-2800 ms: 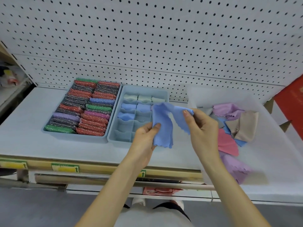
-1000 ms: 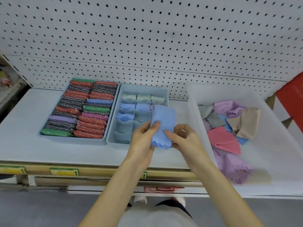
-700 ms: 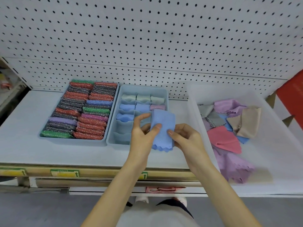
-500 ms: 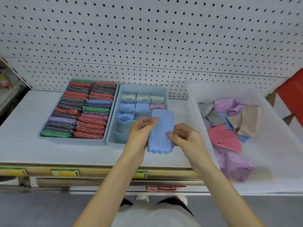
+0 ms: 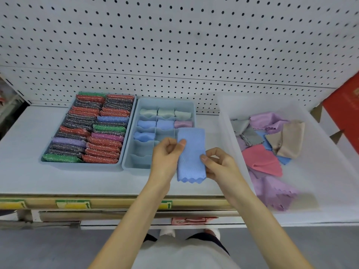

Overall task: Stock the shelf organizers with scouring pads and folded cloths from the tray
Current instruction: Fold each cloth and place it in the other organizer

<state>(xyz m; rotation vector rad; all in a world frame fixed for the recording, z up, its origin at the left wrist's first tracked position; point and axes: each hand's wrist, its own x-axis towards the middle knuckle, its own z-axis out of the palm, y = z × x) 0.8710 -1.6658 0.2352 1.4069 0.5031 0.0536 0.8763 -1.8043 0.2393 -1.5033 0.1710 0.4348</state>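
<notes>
**Blue cloth held in both hands at the divided organizer's right edge**

A folded blue cloth (image 5: pixel 191 154) hangs lengthwise between the two hands, its scalloped edge towards the near side. The left hand (image 5: pixel 167 154) pinches the cloth's left edge between thumb and curled fingers. The right hand (image 5: pixel 219 164) pinches the right edge lower down in the same way. The cloth's far end covers the right side of the divided organizer (image 5: pixel 167 100), and its near end is over the bare shelf (image 5: pixel 23 144). Whether it touches either one cannot be told.

In the divided organizer, the far row holds three pale folded cloths (image 5: pixel 166 113). The second row holds two blue ones and a pink one. The third row has one blue roll (image 5: pixel 144 135) in its left compartment. Just left of it, touching, the pad organizer (image 5: pixel 77 165) is packed with scouring pads (image 5: pixel 103 144) in red, dark grey, green, blue, pink and purple.

To the right stands the translucent tray (image 5: pixel 225 121), with loose cloths in it: a pink one (image 5: pixel 260 160), a purple one (image 5: pixel 272 191) nearest, a beige one (image 5: pixel 289 138) and a grey one (image 5: pixel 244 131) farther back. A white pegboard (image 5: pixel 174 45) forms the back wall, and a red box (image 5: pixel 345 113) stands at the far right
</notes>
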